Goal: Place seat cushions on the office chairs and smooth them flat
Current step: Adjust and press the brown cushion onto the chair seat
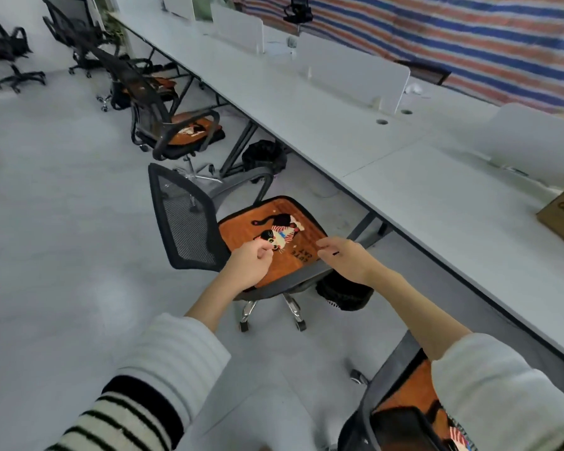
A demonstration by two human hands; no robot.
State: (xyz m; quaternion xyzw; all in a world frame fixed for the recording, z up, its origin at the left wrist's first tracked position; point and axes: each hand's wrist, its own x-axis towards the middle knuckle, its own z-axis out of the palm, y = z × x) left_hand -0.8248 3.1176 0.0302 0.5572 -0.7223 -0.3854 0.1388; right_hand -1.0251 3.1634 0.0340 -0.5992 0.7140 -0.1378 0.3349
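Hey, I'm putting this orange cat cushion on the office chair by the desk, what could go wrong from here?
1. The orange cushion seems to overhang the seat's near edge by your right hand; it may slide off if not recentred.
2. The chair stands on casters, so pressing to smooth could roll it toward the desk.
3. Your left hand hovers with curled fingers over the cushion; smoothing one side only may leave wrinkles.

Both arms extended forward and down, forearms bare, ribbed white sleeves pushed back to mid-forearm. Left hand (248, 262): fingers curled inward toward the palm, thumb alongside, nothing visibly held. Right hand (345, 257): palm down, fingers fairly straight and pointing left. Hands level with each other, apart.
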